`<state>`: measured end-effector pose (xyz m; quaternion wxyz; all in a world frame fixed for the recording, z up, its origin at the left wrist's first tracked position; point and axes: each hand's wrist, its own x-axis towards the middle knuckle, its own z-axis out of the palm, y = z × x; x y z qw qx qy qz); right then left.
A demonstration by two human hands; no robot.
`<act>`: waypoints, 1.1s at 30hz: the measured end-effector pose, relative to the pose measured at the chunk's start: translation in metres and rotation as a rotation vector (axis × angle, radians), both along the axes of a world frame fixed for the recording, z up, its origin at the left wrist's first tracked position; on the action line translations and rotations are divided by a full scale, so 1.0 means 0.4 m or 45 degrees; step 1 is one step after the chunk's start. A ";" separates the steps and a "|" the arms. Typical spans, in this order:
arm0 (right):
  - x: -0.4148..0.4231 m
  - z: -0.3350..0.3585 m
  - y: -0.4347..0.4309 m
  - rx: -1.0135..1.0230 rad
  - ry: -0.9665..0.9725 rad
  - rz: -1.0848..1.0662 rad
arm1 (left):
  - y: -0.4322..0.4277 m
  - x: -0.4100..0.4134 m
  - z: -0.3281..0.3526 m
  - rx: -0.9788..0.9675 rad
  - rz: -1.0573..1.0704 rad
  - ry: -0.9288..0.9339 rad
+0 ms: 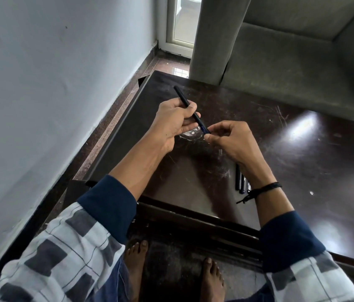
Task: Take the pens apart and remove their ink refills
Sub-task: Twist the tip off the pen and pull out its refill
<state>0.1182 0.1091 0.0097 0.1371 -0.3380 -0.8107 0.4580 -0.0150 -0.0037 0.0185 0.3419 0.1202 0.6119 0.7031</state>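
A dark pen [182, 97] is held slanted above the dark wooden table [280, 149], its far end pointing up and left. My left hand [172, 123] grips the pen's barrel around the middle. My right hand [228, 138] pinches the pen's near end with thumb and fingertips. Several more dark pens [240, 180] lie side by side on the table just under my right wrist, partly hidden by it.
A grey sofa [291, 62] stands against the table's far edge. A white wall [52, 83] runs along the left, with a strip of floor between it and the table. My bare feet [171, 269] show below the table's near edge.
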 end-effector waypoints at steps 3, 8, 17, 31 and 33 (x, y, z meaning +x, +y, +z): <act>0.000 0.000 -0.003 0.030 0.009 -0.002 | -0.002 0.000 0.001 -0.016 -0.022 0.021; 0.000 -0.005 -0.007 0.141 0.022 -0.036 | 0.006 0.008 -0.003 -0.025 0.011 0.082; -0.001 -0.008 -0.041 0.321 0.065 -0.085 | 0.012 0.023 -0.003 -0.010 0.076 0.169; 0.023 -0.004 0.010 0.401 -0.031 -0.147 | -0.007 -0.013 0.014 0.001 0.303 0.072; 0.031 -0.015 0.019 0.464 -0.082 -0.200 | -0.019 -0.044 0.015 -0.009 0.412 0.020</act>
